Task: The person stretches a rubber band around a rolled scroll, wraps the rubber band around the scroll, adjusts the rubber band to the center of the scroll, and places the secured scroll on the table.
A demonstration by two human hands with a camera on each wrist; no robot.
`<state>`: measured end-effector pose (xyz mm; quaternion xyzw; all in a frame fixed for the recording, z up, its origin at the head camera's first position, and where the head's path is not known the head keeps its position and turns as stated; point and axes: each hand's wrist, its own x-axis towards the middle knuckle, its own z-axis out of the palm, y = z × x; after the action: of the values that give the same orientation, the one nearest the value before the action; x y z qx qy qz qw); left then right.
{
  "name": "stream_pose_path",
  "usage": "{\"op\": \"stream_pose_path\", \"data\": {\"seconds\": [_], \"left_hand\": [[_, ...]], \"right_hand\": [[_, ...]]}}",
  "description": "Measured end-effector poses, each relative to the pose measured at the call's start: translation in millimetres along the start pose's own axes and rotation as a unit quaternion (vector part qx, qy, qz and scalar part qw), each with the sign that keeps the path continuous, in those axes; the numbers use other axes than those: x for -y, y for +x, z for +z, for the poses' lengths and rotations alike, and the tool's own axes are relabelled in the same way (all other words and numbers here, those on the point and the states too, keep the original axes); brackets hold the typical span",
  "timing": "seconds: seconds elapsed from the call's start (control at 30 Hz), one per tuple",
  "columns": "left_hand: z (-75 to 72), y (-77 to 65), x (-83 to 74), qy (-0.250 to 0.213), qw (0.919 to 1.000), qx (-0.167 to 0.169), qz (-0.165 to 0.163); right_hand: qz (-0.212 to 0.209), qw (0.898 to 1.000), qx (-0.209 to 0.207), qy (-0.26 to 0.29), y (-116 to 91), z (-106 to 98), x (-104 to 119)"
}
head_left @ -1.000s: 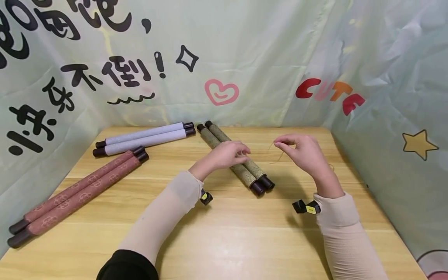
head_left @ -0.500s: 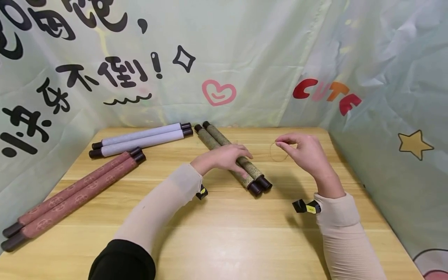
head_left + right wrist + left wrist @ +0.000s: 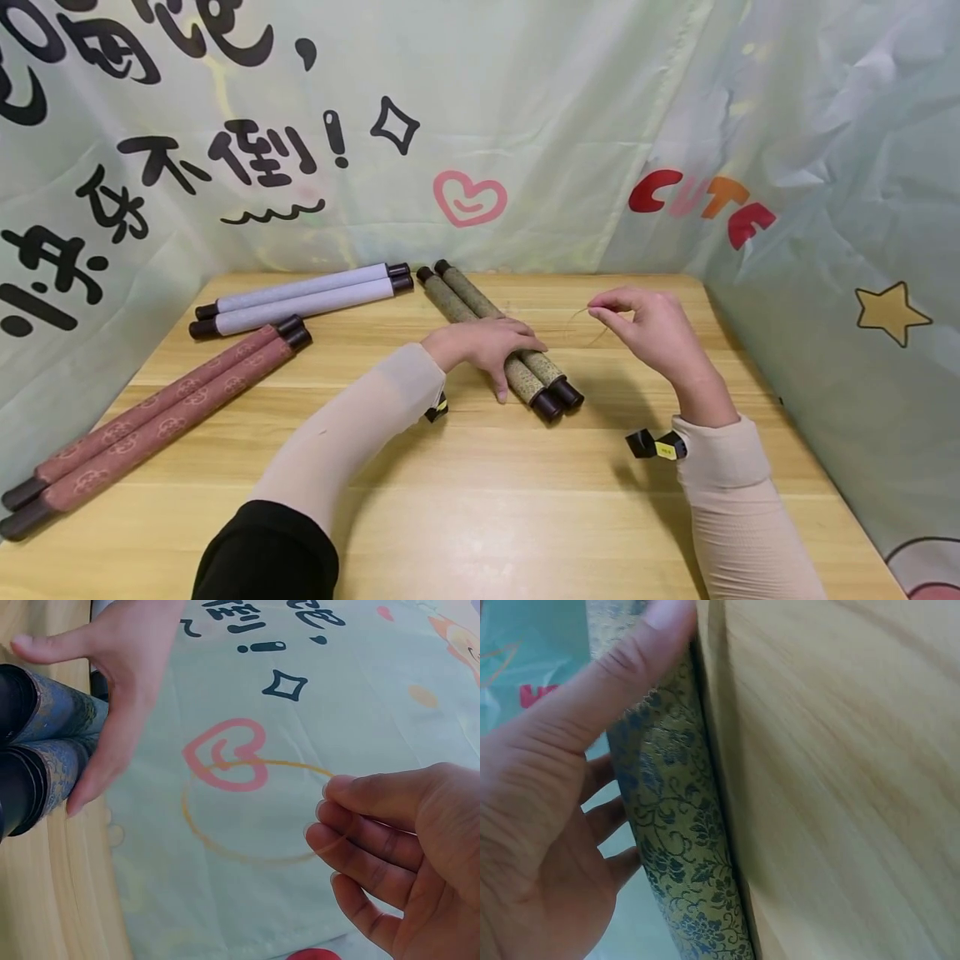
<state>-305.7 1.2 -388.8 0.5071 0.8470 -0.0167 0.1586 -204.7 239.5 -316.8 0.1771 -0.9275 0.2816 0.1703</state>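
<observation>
A green-gold brocade scroll (image 3: 528, 379), its two rolls side by side with black ends, lies slantwise on the wooden table. Over its middle my left hand (image 3: 483, 346) straddles both rolls, thumb stretched along the near side and fingers reaching over the far side. The left wrist view shows the thumb crossing the patterned roll (image 3: 675, 825), with the fingertips hidden behind it. To the right, my right hand (image 3: 652, 329) pinches a thin yellow rubber band (image 3: 191, 817) between thumb and fingertips. The band hangs as a loose loop above the table, pointing toward the scroll.
Farther left lies a pale lavender scroll (image 3: 307, 308) with black ends. A reddish-brown flowered scroll (image 3: 172, 412) lies nearer the left edge of the table (image 3: 487, 517). A printed cloth backdrop (image 3: 570, 125) encloses the table's back and sides.
My left hand has come down onto the green-gold scroll, its thumb moving to the near side. The right hand stays nearly still with the rubber band, whose loop has swung slightly.
</observation>
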Motion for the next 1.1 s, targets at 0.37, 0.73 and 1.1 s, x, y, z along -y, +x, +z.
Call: {"op": "stream_pose_path", "data": {"seconds": [0.37,0.73,1.1], "left_hand": [[3.6,14.8,-1.0,0.046,0.9988,0.010,0.013],[7.7,27.7,-17.9,0.062,0.9975,-0.021,0.027],[9.1,29.9,-32.8,0.068,0.9958,-0.044,0.043]], "right_hand": [[-0.019,1.000,0.003,-0.006,0,3,2],[-0.021,1.000,-0.001,-0.005,-1,2,-1],[-0.025,1.000,-0.007,-0.006,0,0,-3]]}}
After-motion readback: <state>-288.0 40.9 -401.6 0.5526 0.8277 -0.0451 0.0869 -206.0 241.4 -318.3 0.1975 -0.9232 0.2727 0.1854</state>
